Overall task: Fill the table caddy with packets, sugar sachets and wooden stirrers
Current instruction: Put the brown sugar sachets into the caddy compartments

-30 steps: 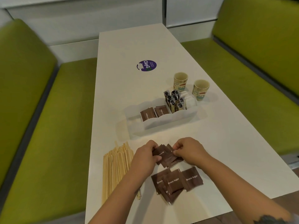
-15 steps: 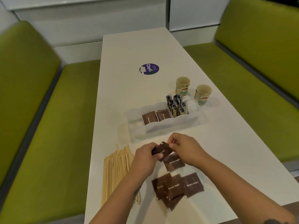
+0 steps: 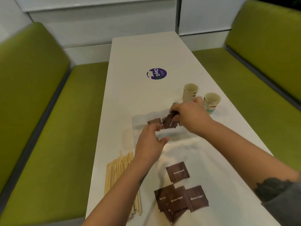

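- Nearest the person, a loose pile of brown sugar sachets [image 3: 180,201] lies on the white table [image 3: 130,98], overlapping one another, with one single sachet [image 3: 177,171] lying apart just beyond the pile.
- To the left of them a bundle of wooden stirrers [image 3: 121,176] lies flat near the table's left edge, partly under the left forearm.
- The left hand [image 3: 150,142] is raised over the table in front of the caddy, fingers loosely bent and thumb out; its fingertips are at the edge of a sachet, though I cannot tell whether they pinch it.
- The right hand [image 3: 189,115] reaches over the caddy with its fingers curled round a brown sachet [image 3: 169,122], held tilted above the middle compartment.
- The white table caddy [image 3: 143,119] is blurred and mostly hidden behind both hands; brown sachets [image 3: 154,122] show inside it, left of the held one.
- Just behind the right hand stand two paper cups [image 3: 190,92] [image 3: 211,102], upright and side by side.
- Farther along the table lies a round purple sticker [image 3: 156,74].
- Green upholstered benches [image 3: 48,111] run along both sides.
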`<state>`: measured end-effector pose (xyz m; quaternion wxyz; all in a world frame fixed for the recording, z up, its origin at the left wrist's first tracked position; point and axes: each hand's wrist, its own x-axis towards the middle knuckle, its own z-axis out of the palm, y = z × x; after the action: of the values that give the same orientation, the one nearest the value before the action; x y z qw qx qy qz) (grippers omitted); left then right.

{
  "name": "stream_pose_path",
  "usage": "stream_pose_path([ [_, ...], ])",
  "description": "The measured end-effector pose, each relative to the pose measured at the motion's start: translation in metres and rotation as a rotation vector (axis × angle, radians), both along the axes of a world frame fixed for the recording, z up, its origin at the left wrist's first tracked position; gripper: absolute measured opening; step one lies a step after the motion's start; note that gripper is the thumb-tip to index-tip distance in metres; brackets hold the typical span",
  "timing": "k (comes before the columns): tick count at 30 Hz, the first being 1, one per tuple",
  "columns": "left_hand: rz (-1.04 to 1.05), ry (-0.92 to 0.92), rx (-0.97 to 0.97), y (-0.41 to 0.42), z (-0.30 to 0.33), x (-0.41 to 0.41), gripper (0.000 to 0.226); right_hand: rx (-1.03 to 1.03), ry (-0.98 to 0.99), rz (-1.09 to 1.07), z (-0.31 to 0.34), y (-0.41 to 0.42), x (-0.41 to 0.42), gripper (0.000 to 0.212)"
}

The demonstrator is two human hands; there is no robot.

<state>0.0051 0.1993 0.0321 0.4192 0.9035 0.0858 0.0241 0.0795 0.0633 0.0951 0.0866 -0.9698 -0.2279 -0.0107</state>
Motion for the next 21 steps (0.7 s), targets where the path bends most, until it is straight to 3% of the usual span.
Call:
stream_pose_path([
  [9,-0.008,0.018,0.044,0.0,-0.01,0.003,0.039,-0.308,-0.165,0.131,-0.019,0.012,0.039,0.028],
  [16,0.001,0.001,0.05,-0.004,-0.012,0.004,0.036,-0.405,-0.091,0.211,-0.025,0.018,0.048,0.024],
  [21,0.01,-0.016,0.054,-0.007,-0.013,0.004,0.035,-0.417,-0.164,0.24,-0.031,0.025,0.048,0.021],
])
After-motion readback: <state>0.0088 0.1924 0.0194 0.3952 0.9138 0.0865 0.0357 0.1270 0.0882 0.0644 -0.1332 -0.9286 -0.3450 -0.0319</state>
